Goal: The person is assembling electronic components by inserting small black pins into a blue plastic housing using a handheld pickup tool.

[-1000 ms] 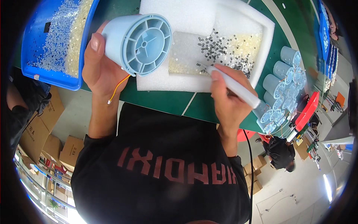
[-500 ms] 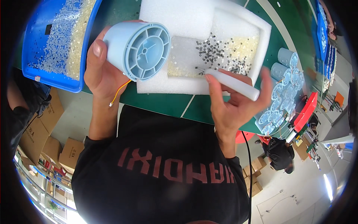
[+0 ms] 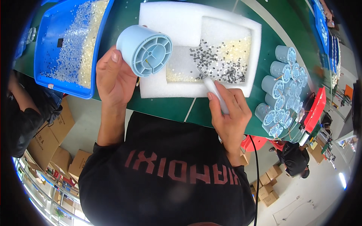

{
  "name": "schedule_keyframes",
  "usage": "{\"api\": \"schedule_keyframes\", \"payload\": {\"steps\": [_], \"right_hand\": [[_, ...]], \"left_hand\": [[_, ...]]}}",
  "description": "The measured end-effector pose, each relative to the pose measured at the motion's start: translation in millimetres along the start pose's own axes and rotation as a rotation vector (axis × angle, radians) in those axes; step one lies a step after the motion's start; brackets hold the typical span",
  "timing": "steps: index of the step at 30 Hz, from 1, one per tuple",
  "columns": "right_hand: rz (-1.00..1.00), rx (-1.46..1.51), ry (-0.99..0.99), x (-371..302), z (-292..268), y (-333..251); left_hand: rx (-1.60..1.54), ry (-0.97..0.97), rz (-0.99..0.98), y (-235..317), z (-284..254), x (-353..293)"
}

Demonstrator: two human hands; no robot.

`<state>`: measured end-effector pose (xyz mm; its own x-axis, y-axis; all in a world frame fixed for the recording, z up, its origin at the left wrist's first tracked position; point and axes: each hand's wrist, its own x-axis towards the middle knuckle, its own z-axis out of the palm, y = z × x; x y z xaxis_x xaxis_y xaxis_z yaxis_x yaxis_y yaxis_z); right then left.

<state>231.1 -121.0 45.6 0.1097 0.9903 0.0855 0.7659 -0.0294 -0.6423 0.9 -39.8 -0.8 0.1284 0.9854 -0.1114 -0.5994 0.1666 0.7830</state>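
My left hand is wrapped around a light blue plastic cylinder housing, its spoked round end tilted toward the right. A short bit of yellow wire shows at the housing's lower edge; the rest is hidden. In my right hand is a white-handled tool with a thin metal tip, gripped between thumb and fingers. That tip points into the recess of a white foam tray, among small black rings and cream-coloured rings. Whether a ring sits on the tip is too small to tell.
Left of the tray, a blue bin holds many tiny clear and cream pieces. Several more light blue housings stand on the green table's right side, near a red bin. A black cable hangs at my right. Other people are nearby.
The white-handled tool has swung from lying sideways to pointing up into the tray, my fingers closing along it. The housing has turned slightly, and its hanging wire connector is out of sight.
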Motion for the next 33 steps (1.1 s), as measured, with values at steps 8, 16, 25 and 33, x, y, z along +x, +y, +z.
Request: {"api": "schedule_keyframes", "payload": {"steps": [8, 16, 25, 33], "right_hand": [[-0.153, 0.336, 0.152, -8, -2, -1], [-0.176, 0.406, 0.169, -8, -4, -5], [-0.146, 0.358, 0.178, -6, -3, -2], [0.200, 1.026, -0.090, 3, 0, -9]], "left_hand": [[0.093, -0.004, -0.042, 0, 38, -10], [0.148, -0.140, -0.035, -1, 50, -15], [0.330, -0.135, 0.013, 0, 51, -10], [0.770, -0.330, 0.218, 20, 49, -9]]}}
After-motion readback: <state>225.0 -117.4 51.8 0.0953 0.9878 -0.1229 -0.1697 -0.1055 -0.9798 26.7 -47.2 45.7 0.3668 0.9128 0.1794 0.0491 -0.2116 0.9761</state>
